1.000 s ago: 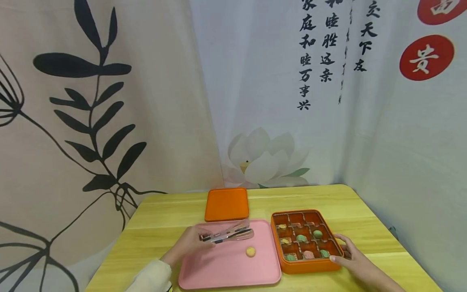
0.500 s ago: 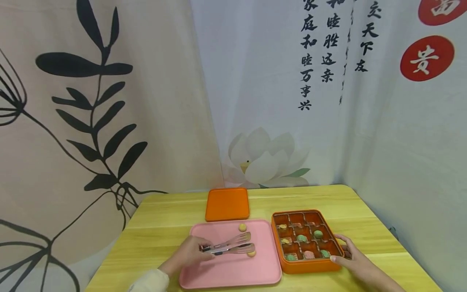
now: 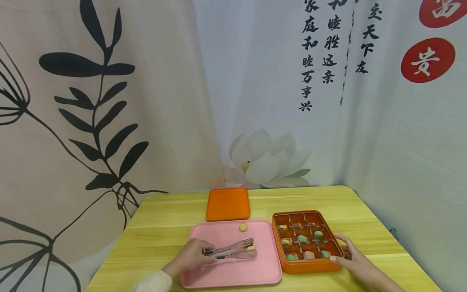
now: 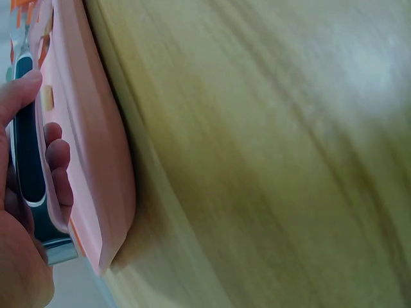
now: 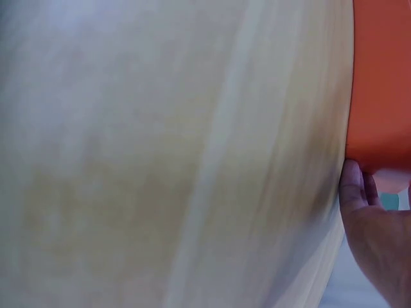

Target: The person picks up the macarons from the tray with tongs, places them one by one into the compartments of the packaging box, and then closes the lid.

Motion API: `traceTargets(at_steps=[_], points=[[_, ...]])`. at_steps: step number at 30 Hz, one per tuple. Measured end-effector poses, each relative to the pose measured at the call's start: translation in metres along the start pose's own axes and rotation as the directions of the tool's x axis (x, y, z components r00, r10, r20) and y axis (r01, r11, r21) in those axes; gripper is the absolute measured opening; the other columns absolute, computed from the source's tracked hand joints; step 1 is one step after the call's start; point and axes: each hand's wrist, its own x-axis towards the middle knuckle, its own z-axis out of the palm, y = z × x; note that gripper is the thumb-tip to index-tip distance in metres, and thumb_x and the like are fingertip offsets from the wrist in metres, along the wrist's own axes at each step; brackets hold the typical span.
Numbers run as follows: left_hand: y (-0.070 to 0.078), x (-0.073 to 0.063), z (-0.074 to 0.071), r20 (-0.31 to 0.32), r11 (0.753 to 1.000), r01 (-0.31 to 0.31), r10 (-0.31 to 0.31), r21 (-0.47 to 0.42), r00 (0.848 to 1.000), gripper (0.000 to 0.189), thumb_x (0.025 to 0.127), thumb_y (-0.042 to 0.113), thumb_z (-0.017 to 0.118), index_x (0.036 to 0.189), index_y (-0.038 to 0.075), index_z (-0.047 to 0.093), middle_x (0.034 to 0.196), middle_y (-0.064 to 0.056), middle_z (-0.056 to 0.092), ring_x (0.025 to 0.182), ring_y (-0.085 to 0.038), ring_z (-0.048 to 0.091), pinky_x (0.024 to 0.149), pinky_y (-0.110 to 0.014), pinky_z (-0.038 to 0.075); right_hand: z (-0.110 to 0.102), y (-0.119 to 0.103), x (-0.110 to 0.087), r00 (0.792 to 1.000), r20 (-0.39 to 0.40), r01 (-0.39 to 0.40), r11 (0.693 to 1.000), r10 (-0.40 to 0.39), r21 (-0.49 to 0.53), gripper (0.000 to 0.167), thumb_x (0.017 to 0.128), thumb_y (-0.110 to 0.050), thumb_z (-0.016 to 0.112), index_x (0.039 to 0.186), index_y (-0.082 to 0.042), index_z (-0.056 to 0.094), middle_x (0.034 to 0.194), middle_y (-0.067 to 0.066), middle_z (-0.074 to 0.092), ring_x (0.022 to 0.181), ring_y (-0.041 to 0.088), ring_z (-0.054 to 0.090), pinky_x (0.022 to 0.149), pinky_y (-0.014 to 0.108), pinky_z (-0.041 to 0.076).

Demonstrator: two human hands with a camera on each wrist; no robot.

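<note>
My left hand (image 3: 193,256) grips a pair of tongs (image 3: 233,250) by the dark handles, above the pink tray (image 3: 226,275). The tong arms stand spread, and a small round yellow biscuit (image 3: 251,248) shows between their tips; contact cannot be made out. Another yellow biscuit (image 3: 243,227) lies near the tray's back edge. My right hand (image 3: 352,257) holds the front right corner of an orange box (image 3: 306,267), thumb at the front and fingers along the side. Inside, a divided insert has green, pink and yellow pieces in several compartments. The left wrist view shows fingers curled round the tong handle (image 4: 29,147).
Behind the tray lies an orange lid (image 3: 228,205), flat on the wooden table (image 3: 160,219). The box stands right beside the tray's right edge. A printed curtain (image 3: 175,101) hangs behind the table and along its right side.
The tongs have come down and toward the front of the tray, from over its back part to around the front biscuit. The back biscuit has come into view. My right hand stays on the box.
</note>
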Motion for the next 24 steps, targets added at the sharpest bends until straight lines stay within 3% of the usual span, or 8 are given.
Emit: traceTargets(at_steps=[14,24], points=[[-0.0002,-0.0009,0.0033,-0.006,0.999,0.039,-0.039,-0.006,0.999,0.014,0.075,0.021,0.085,0.088,0.021,0.078,0.065,0.015,0.059,0.052,0.001,0.046,0.043,-0.019,0.036,-0.0009,0.0016,0.0015,1.000,-0.006,-0.014,1.000,0.014,-0.006,0.075,0.102,-0.023,0.055,0.153,-0.001,0.004,0.135,0.034,0.041,0.114,0.037,0.053,0.088,0.049,0.047],[-0.0008,-0.0018,0.0032,-0.009,0.999,0.032,-0.032,-0.021,0.999,0.010,0.077,0.019,0.084,0.084,0.020,0.077,0.064,0.014,0.058,0.051,0.001,0.044,0.043,-0.018,0.033,-0.0008,0.0020,0.0002,1.000,0.001,0.000,1.000,0.000,-0.003,0.075,0.102,-0.021,0.055,0.152,-0.001,0.003,0.136,0.035,0.040,0.115,0.037,0.053,0.088,0.049,0.047]])
